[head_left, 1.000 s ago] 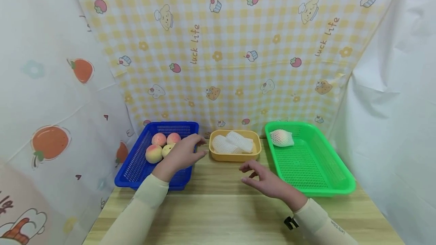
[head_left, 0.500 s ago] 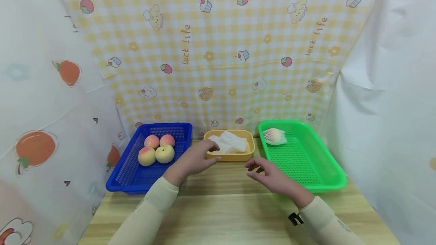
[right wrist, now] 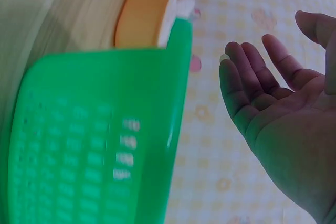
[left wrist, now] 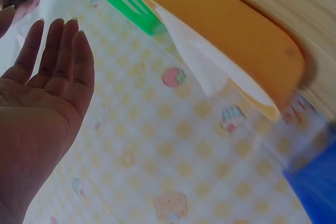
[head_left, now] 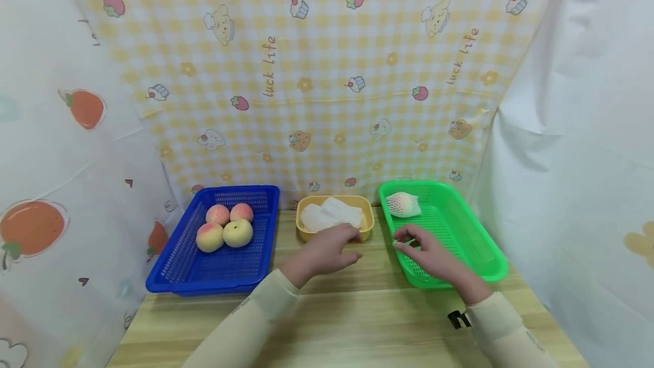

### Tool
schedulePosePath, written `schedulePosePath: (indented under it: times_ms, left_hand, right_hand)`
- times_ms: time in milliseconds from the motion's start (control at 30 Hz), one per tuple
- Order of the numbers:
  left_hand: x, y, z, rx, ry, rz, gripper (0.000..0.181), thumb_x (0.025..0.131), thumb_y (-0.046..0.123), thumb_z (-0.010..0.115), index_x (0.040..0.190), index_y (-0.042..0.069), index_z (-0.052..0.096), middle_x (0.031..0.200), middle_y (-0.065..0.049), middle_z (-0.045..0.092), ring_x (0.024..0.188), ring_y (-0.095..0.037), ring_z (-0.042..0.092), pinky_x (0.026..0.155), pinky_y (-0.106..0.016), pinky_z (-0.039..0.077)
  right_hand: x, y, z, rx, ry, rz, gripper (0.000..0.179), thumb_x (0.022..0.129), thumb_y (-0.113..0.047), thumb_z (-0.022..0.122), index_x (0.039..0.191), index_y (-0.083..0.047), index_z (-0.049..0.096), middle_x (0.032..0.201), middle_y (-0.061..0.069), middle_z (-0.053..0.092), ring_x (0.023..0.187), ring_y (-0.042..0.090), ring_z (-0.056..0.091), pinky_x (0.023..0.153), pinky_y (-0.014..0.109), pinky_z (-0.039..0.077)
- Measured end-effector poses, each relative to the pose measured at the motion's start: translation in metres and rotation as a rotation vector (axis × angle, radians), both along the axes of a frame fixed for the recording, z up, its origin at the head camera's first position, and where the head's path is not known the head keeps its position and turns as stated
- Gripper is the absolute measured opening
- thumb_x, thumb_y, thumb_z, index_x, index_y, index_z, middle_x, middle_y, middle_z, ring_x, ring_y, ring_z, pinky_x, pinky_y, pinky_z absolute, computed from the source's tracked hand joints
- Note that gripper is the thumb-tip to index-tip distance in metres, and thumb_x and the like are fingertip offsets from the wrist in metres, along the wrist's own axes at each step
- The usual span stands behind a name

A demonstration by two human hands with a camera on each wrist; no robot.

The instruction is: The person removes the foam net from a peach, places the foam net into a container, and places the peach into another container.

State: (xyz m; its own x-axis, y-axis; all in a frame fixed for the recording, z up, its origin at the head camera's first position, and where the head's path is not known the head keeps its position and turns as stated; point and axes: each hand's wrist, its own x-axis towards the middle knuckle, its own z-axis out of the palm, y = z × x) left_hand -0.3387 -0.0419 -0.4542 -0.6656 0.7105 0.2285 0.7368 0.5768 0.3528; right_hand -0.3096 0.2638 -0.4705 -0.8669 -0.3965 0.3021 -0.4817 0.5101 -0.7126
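- Foam fruit nets lay in the yellow tray at the back middle of the table, a small pile of white sleeves just past the left hand's fingertips.
- The left hand hovered at the tray's near edge with its fingers straight and relaxed, holding nothing; the left wrist view showed an empty palm with the tray and a white net close ahead.
- The right hand hung over the near left corner of the green basket, fingers loosely spread and empty, as the right wrist view confirmed.
- A second earlier the left hand had been at the blue basket and the right hand over bare table; since then the left had swung across to the yellow tray and the right had drifted over to the green basket.
- That shift suggested, as a judgement, that the reach was now for a net rather than for fruit.
- Four peaches sat bare in the blue basket, well apart from both hands.
- One peach already wrapped in a net rested at the far left corner of the green basket.
- How many nets lay in the tray could not be told; they overlapped, and the left hand covered the tray's front rim.
- Both wrist views were blurred and tilted.
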Motion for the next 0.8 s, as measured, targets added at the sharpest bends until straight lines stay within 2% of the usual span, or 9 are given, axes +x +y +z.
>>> schedulePosePath:
  times_ms: [167,433,633,733,800]
  left_hand:
    - [0.002,0.023,-0.002,-0.028,0.013,-0.032,0.028,0.108,0.033,0.074,0.13,0.015,0.073,0.127,0.0,0.072,0.119,-0.014,0.068,0.101,-0.033,0.057]
    - [0.003,0.052,-0.008,-0.082,0.024,-0.065,0.027,0.108,0.034,0.073,0.129,0.017,0.075,0.125,0.005,0.071,0.113,-0.011,0.068,0.092,-0.028,0.057]
    - [0.002,0.074,-0.014,-0.068,0.098,-0.091,0.029,0.106,0.036,0.077,0.127,0.017,0.074,0.122,0.005,0.069,0.103,-0.007,0.064,0.087,-0.024,0.056]
    - [0.002,0.09,-0.019,-0.087,0.147,-0.101,0.037,0.107,0.04,0.074,0.134,0.015,0.073,0.13,0.002,0.069,0.113,-0.011,0.066,0.094,-0.026,0.056]
    - [0.002,0.101,-0.023,-0.119,0.179,-0.108,0.045,0.11,0.046,0.069,0.142,0.015,0.07,0.139,0.002,0.068,0.127,-0.014,0.064,0.106,-0.029,0.054]
  right_hand:
    - [0.004,0.018,0.004,-0.005,-0.005,-0.037,0.016,0.112,-0.017,0.069,0.124,-0.007,0.071,0.119,0.009,0.073,0.111,0.024,0.067,0.092,0.035,0.057]
    - [0.01,0.039,0.009,-0.003,-0.053,-0.103,0.017,0.113,-0.02,0.067,0.125,-0.009,0.07,0.119,0.009,0.071,0.111,0.024,0.066,0.09,0.033,0.057]
    - [0.006,0.048,0.007,0.023,-0.087,-0.13,0.021,0.114,-0.026,0.067,0.126,-0.01,0.07,0.121,0.008,0.072,0.112,0.024,0.066,0.089,0.034,0.058]
    - [0.003,0.053,0.005,0.045,-0.089,-0.14,0.022,0.114,-0.027,0.066,0.126,-0.009,0.07,0.121,0.006,0.071,0.112,0.024,0.066,0.089,0.034,0.058]
    - [0.003,0.056,0.005,0.05,-0.092,-0.149,0.023,0.114,-0.027,0.066,0.125,-0.007,0.07,0.12,0.006,0.071,0.111,0.025,0.066,0.087,0.035,0.058]
